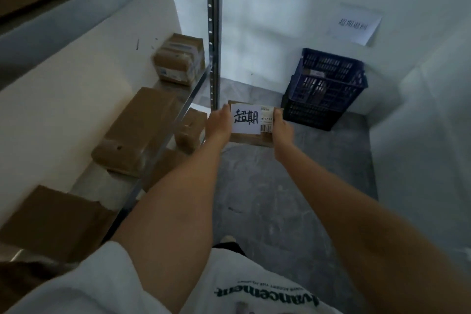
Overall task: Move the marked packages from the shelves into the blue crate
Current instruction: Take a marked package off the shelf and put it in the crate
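While both hands carry it, the box (251, 123) (white handwritten note on top) hangs over bare floor (293, 199), between the shelf post (214, 33) and the blue crate (325, 89). The left hand (219, 126) and right hand (281, 130) each have a closed grip on one end. Likely risks: clipping the post, or catching the crate's near rim and dropping short. Open floor ahead leaves room; walls hem the crate behind and to its right.

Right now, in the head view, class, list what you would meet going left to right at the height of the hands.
Brown box on the shelf → left hand → marked package → right hand → blue crate.
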The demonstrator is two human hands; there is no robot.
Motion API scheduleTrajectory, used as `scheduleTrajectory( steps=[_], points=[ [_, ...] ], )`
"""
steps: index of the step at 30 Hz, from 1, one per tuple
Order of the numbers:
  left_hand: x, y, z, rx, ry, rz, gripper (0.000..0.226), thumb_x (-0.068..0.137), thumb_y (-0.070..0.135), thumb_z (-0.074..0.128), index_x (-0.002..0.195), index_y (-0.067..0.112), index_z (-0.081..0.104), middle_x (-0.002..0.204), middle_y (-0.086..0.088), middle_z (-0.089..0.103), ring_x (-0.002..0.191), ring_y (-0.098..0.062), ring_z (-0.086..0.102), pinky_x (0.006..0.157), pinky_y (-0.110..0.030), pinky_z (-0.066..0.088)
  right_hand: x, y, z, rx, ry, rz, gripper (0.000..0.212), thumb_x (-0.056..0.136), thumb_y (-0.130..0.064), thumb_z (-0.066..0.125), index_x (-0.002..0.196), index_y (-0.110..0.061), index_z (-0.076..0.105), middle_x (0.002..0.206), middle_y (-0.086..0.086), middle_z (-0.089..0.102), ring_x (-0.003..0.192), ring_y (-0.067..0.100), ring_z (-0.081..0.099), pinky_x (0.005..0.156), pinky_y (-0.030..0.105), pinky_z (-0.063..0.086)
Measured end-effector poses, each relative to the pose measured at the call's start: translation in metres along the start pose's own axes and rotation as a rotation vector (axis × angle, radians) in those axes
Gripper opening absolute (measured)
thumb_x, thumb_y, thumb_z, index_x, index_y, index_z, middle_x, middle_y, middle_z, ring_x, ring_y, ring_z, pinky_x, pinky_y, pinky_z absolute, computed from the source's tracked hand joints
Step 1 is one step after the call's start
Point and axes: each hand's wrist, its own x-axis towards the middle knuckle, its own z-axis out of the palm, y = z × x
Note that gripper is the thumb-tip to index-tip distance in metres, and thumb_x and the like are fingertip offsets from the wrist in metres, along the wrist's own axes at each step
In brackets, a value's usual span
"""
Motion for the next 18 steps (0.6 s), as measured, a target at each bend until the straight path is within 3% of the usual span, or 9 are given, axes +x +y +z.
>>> scheduleTrajectory(
  steps=[3, 7, 9, 14, 16, 18],
  points=[
    [0.038, 0.028, 0.044, -0.061, -0.124, -0.039, 0.045, 0.094, 0.046, 0.031, 0.062, 0.022, 0.052, 0.067, 0.002, 0.059, 0.062, -0.011, 0.055, 0.055, -0.023, 0.040, 0.051, -0.019, -0.014, 0.044, 0.030, 0.032, 0.054, 0.097, -0.055, 0.041, 0.124, -0.012, 0.059, 0.112, 0.005, 0.058, 0.091, 0.017, 0.053, 0.078, 0.030, 0.039],
    [0.078, 0.045, 0.091, -0.018, -0.203, -0.064, 0.043, 0.094, 0.044, 0.031, 0.070, 0.021, 0.058, 0.073, 0.000, 0.061, 0.069, -0.015, 0.057, 0.060, -0.026, 0.043, 0.107, -0.033, -0.030, 0.084, 0.066, 0.078, 0.049, 0.098, -0.052, 0.042, 0.123, -0.013, 0.060, 0.108, 0.003, 0.057, 0.085, 0.013, 0.053, 0.073, 0.026, 0.040],
    [0.098, 0.048, 0.116, 0.045, -0.241, -0.064, 0.042, 0.093, 0.044, 0.031, 0.070, 0.022, 0.058, 0.074, 0.000, 0.061, 0.067, -0.014, 0.056, 0.056, -0.025, 0.039, 0.137, -0.037, -0.037, 0.091, 0.072, 0.101, 0.051, 0.098, -0.052, 0.042, 0.125, -0.013, 0.060, 0.113, 0.004, 0.059, 0.095, 0.018, 0.053, 0.081, 0.029, 0.040],
    [0.143, 0.076, 0.200, 0.114, -0.312, -0.049, 0.035, 0.093, 0.044, 0.034, 0.082, 0.023, 0.059, 0.079, 0.001, 0.058, 0.067, -0.009, 0.051, 0.053, -0.024, 0.035, 0.227, -0.044, -0.066, 0.099, 0.080, 0.154, 0.054, 0.098, -0.053, 0.041, 0.126, -0.010, 0.059, 0.123, 0.009, 0.062, 0.103, 0.021, 0.059, 0.084, 0.031, 0.044],
    [0.163, 0.092, 0.237, 0.120, -0.336, -0.041, 0.036, 0.093, 0.043, 0.034, 0.087, 0.021, 0.061, 0.086, -0.003, 0.062, 0.072, -0.015, 0.056, 0.057, -0.025, 0.040, 0.270, -0.049, -0.084, 0.104, 0.092, 0.163, 0.047, 0.098, -0.051, 0.043, 0.113, -0.009, 0.058, 0.112, 0.007, 0.062, 0.087, 0.015, 0.059, 0.076, 0.027, 0.046],
    [0.183, 0.112, 0.275, 0.110, -0.384, -0.049, 0.034, 0.095, 0.041, 0.034, 0.093, 0.022, 0.063, 0.096, -0.005, 0.065, 0.085, -0.021, 0.060, 0.071, -0.030, 0.049, 0.313, -0.059, -0.105, 0.111, 0.106, 0.169, 0.040, 0.098, -0.050, 0.044, 0.109, -0.013, 0.057, 0.098, 0.002, 0.059, 0.073, 0.007, 0.053, 0.061, 0.022, 0.042]
  ],
)
